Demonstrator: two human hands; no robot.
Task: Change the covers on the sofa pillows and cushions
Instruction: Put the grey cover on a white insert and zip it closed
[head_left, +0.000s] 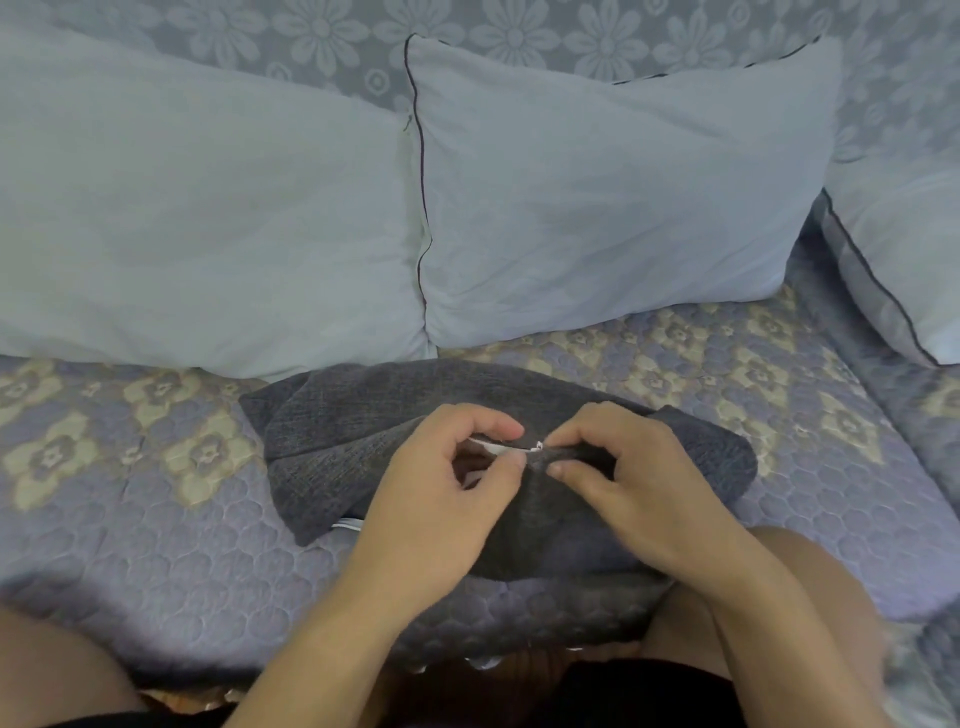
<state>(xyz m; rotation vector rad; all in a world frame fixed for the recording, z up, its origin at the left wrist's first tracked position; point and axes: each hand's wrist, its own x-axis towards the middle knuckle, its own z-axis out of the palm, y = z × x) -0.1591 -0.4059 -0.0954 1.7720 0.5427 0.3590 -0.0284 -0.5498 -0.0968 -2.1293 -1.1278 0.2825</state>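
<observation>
On the quilted sofa seat (156, 519) in front of me I count one dark grey cushion cover (332, 431), three pale blue pillows and two hands. The cover lies crumpled at the middle of the seat, just below the pillows and partly under my hands; its weave is coarse and flecked, charcoal in tone, with folds running across its upper half. A white strip of zipper (498, 447) shows along its open edge between my two hands, and a small white bit of lining peeks out at its lower left corner.

My left hand (441, 499) curls over the cover, thumb and forefinger pinching the white zipper edge, the other fingers bent inward beneath. My right hand (639, 483) sits just beside it, the fingertips pressed together on the grey cloth next to a small pale zipper pull (537, 446); I cannot tell whether they hold the pull itself or only the fabric around it.

The left pillow (197, 208) and the middle pillow (613, 197) lean side by side against the flowered backrest (519, 31), touching along a dark piped seam. The third pillow (904, 249) leans at the right edge, only partly in view. The seat quilting is lilac with cream flower diamonds.
</observation>
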